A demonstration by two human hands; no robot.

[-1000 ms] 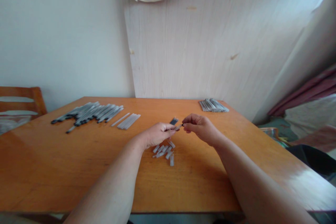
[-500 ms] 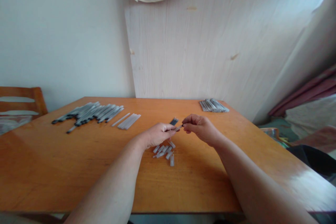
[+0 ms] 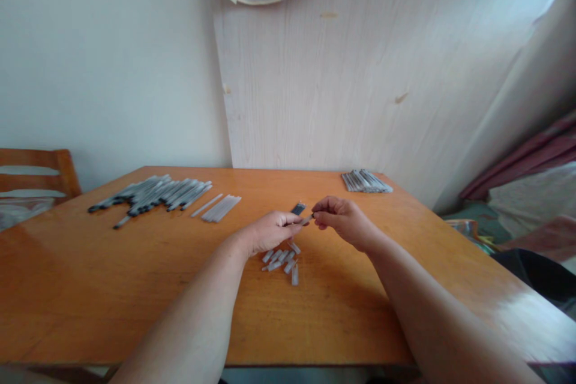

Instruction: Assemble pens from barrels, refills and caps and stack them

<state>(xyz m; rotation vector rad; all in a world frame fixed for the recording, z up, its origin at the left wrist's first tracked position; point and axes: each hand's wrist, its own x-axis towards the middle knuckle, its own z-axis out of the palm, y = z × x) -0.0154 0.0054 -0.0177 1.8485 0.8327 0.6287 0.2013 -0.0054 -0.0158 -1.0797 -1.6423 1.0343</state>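
Over the middle of the orange wooden table [image 3: 112, 288], my left hand [image 3: 267, 231] and my right hand [image 3: 344, 220] meet fingertip to fingertip, both closed in a pinch. Between them they hold a small thin grey piece [image 3: 307, 218] whose shape I cannot make out. A small dark object [image 3: 297, 209] lies on the table just behind the fingertips. Below my left hand sits a little heap of several short clear caps [image 3: 282, 258].
A spread of several grey pens [image 3: 150, 193] lies at the far left, with a few clear tubes [image 3: 220, 207] beside it. A bundle of thin grey sticks [image 3: 365, 180] rests at the far right corner. A wooden chair [image 3: 38, 174] stands left.
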